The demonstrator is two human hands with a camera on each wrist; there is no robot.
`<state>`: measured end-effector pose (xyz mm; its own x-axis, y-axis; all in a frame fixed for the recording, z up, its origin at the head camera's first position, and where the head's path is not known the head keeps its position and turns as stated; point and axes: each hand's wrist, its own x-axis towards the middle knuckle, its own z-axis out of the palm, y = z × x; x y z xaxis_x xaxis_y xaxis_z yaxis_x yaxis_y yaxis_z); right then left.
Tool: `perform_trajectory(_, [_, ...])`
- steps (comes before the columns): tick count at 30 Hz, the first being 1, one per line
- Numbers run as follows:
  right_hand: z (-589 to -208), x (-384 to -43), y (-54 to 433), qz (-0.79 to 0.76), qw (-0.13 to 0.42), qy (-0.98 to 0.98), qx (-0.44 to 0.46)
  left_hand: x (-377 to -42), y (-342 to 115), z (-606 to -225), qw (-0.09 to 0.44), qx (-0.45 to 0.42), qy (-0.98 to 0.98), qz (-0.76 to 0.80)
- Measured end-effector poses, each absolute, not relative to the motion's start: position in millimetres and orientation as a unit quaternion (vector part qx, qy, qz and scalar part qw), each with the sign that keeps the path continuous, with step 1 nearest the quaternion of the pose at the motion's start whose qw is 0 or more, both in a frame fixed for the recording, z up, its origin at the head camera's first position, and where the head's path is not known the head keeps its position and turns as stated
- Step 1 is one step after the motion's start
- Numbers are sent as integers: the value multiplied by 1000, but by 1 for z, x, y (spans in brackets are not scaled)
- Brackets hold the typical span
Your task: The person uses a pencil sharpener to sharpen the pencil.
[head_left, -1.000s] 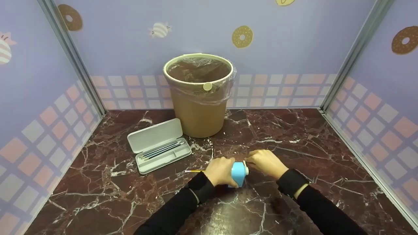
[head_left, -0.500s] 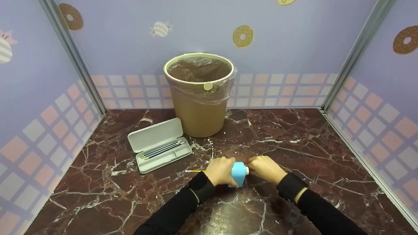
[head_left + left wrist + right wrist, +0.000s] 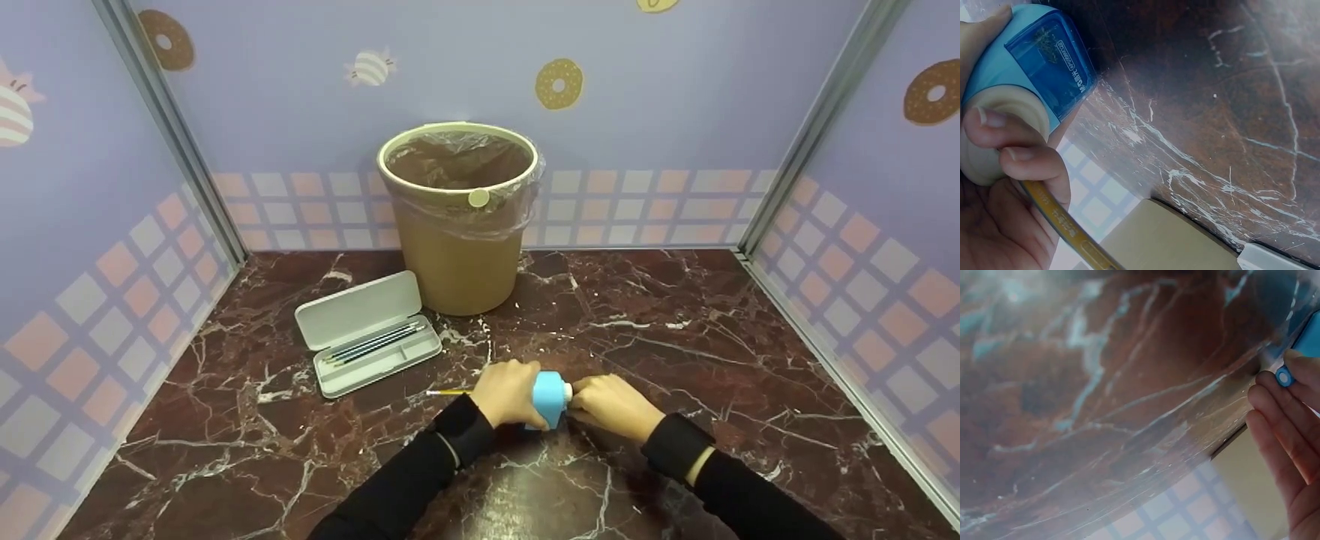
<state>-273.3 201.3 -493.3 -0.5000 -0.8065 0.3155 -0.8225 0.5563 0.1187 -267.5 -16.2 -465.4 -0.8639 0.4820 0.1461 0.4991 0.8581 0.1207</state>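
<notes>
My left hand (image 3: 510,391) grips a light-blue crank pencil sharpener (image 3: 549,400) on its side at the front middle of the table. In the left wrist view, its clear blue drawer (image 3: 1055,59) holds some shavings. Two fingers curl over the sharpener's round cream collar (image 3: 1033,104), and a yellow pencil (image 3: 1067,222) runs out beneath them. The pencil's tip is hidden. On the sharpener's other side, my right hand (image 3: 615,405) is at the cream crank hub (image 3: 568,394). Its thumb and fingers pinch a small blue knob (image 3: 1284,376) with a white centre in the right wrist view.
An open pale pencil case (image 3: 358,311) with several dark striped pencils (image 3: 375,345) lies to the left, behind my left hand. Just behind the case stands a tan bin (image 3: 461,262) with a clear liner. Patterned walls (image 3: 660,135) close off the back and both sides.
My right hand has moved down and nearer to me beside the sharpener, along with the crank. The left hand, sharpener and pencil stay in place.
</notes>
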Motion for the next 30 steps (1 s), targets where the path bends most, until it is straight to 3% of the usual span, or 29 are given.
perform_trajectory(11, [-492, -256, 205, 1, 179, -851, 494, -267, -17, -467, 57, -250, -963, -79])
perform_trajectory(30, [-467, -234, 207, -5, 249, -814, 525, -267, -15, -463, 41, -242, -966, -79])
